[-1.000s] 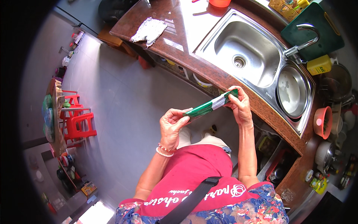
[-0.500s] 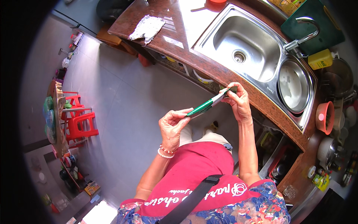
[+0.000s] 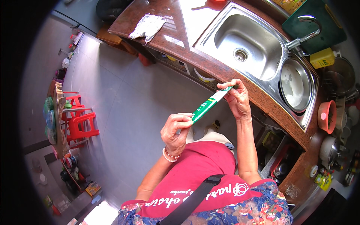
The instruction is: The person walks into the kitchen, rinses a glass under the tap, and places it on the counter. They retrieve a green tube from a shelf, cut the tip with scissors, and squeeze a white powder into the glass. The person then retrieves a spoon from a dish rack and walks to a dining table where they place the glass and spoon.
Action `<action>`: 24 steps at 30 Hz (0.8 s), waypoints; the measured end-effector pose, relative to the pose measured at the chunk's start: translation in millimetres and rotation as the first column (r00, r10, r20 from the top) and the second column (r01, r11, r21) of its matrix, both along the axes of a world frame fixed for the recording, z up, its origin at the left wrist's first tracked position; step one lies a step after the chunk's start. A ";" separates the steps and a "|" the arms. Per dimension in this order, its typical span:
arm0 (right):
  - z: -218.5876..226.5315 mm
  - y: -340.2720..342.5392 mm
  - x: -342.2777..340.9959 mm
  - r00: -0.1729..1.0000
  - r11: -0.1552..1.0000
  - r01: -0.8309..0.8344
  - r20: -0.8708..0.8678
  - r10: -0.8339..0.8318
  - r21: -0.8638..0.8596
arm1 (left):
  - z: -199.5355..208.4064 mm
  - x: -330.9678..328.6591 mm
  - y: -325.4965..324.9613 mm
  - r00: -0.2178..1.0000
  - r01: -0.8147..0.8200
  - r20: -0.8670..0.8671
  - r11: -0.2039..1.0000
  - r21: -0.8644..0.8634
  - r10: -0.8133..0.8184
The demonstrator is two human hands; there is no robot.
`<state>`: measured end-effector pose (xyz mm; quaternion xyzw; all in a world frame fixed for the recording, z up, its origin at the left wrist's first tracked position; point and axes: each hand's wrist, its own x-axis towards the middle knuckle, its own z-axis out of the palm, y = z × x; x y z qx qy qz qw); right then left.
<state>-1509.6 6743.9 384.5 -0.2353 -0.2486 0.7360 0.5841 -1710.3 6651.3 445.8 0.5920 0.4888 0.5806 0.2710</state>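
At the left of the head view, a red stool (image 3: 84, 125) stands on the floor, well apart from both hands. Next comes the pale cloth (image 3: 148, 28), which lies on the worktop (image 3: 125, 20) close to its left end, by the front edge.

More to the right and nearer to the body is the left hand (image 3: 177, 129). Its thumb and bent fingers are pinching the lower left end of a green-and-white packet (image 3: 210, 105). The packet is slim and is held in the air, in front of the worktop's front edge. Its long axis rises slantwise, from the left hand up and to the right, so it lies crosswise to this edge.

At its upper right end is the right hand (image 3: 239, 98), whose thumb and fingers are pinching the pale end part. This hand is the nearer one to the worktop; whether it touches the edge, I cannot tell. Beyond the front edge there is the steel sink (image 3: 249, 41), and at its right, a metal bowl (image 3: 294, 86).
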 end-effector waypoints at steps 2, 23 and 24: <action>-2.3 0.4 -0.5 1.000 1.000 -0.002 -0.031 0.003 0.016 | 2.8 -1.4 -1.1 0.997 0.031 -0.076 0.998 0.054 -0.026; 22.7 23.6 -95.4 0.990 0.982 -0.080 -0.098 0.098 0.169 | -3.8 -88.4 -15.5 0.992 0.120 -0.028 0.992 -0.036 -0.121; 24.4 24.7 -106.1 0.991 0.983 -0.091 -0.081 0.105 0.160 | 0.5 -99.5 -16.4 0.991 0.137 0.012 0.986 -0.095 -0.137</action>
